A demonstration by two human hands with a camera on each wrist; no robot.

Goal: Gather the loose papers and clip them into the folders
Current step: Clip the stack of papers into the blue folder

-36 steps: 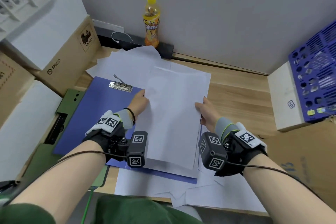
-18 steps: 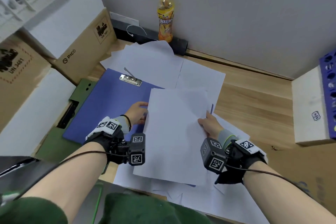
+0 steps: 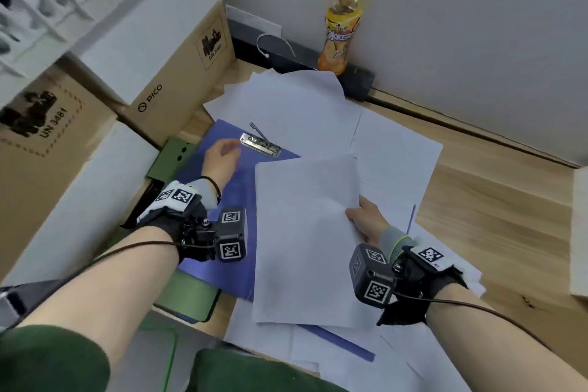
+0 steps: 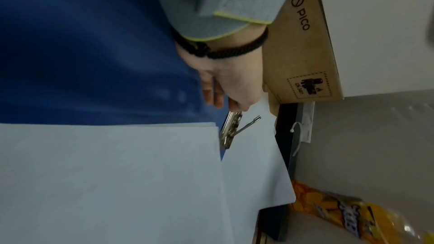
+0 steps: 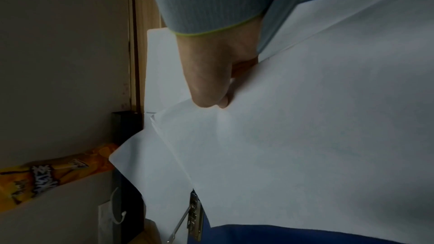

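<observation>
A blue folder (image 3: 219,181) lies open on the desk, the lever of its metal clip (image 3: 261,144) raised. My left hand (image 3: 232,149) hovers over the folder's top edge with relaxed fingers, and in the left wrist view the fingertips (image 4: 236,106) reach the near end of the clip (image 4: 231,129). My right hand (image 3: 353,214) pinches the right edge of a stack of white sheets (image 3: 305,232) held over the folder's right half. The right wrist view shows the thumb (image 5: 211,88) pressed on the stack (image 5: 305,136), whose far edge ends short of the clip (image 5: 196,216).
Loose sheets (image 3: 286,105) spread behind the folder, with more sheets (image 3: 350,363) at the near edge. A green folder (image 3: 187,296) lies under the blue one. Cardboard boxes (image 3: 178,73) stand to the left, an orange drink bottle (image 3: 342,25) against the wall, and a white box (image 3: 579,232) at the right.
My left hand has let go of the stack and moved up to the clip. The right hand now holds the stack alone, a little nearer to me.
</observation>
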